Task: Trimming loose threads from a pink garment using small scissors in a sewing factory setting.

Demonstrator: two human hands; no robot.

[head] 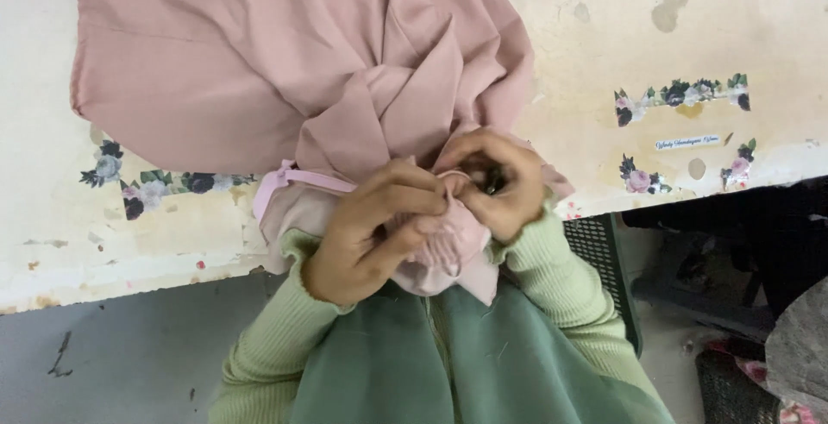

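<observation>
A large dusty-pink cloth (259,62) lies spread over the stained cream table (759,36) and bunches toward me at the table's near edge. My left hand (366,234) grips the gathered pink folds from the left. My right hand (496,182) pinches the same bunch from the right, fingers curled around a small dark spot I cannot make out. A lighter pink strap (289,178) runs out of the bunch to the left. Both wrists wear light green ribbed sleeves.
Flower stickers (681,94) mark the table at right, and more flower stickers sit at left. A green garment (448,364) covers my lap. A dark plastic crate (604,251) stands under the table edge, with grey floor (129,355) at left and dark clutter at right.
</observation>
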